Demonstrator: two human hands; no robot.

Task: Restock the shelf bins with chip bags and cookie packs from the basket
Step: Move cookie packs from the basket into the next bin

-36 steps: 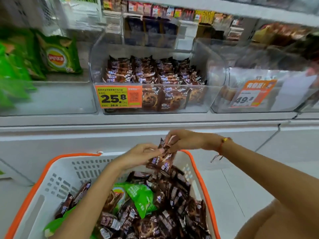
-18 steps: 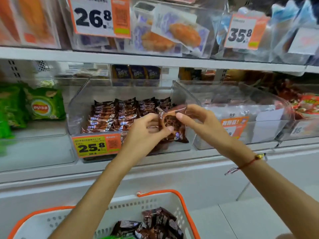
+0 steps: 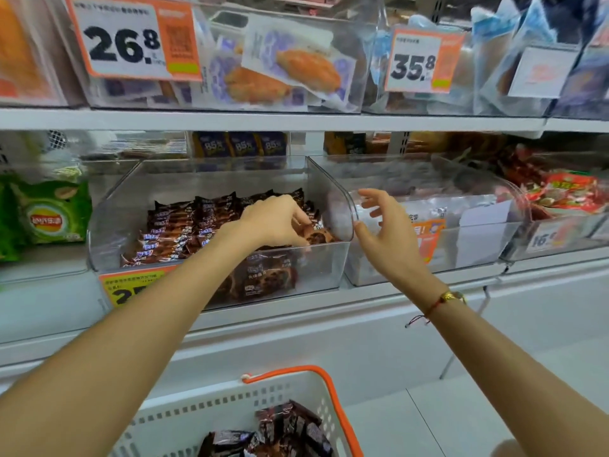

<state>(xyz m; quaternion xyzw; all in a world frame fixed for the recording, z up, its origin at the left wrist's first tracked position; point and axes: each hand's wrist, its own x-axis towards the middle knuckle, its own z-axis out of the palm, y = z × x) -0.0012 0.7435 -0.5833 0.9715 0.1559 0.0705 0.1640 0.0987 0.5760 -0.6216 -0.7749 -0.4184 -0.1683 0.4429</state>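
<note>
**Cookie pack lowered into the clear shelf bin**

Since the earlier frame, the cookie pack (image 3: pixel 316 234) had passed from both hands in front of the bin to the left hand (image 3: pixel 275 221) alone, inside the clear bin (image 3: pixel 326 262). The left grip was curled around the pack, holding it at the bin's right front corner, beside the rows of cookie packs (image 3: pixel 184 225) already stocked. The right hand (image 3: pixel 384 225) had let go and hovered with its grip spread, just beside the bin's curved right wall. Green chip bags (image 3: pixel 49 214) stood in the neighbouring bin to the left. Below, the white basket (image 3: pixel 230 410) with the orange rim held more dark cookie packs (image 3: pixel 290 430).
</note>
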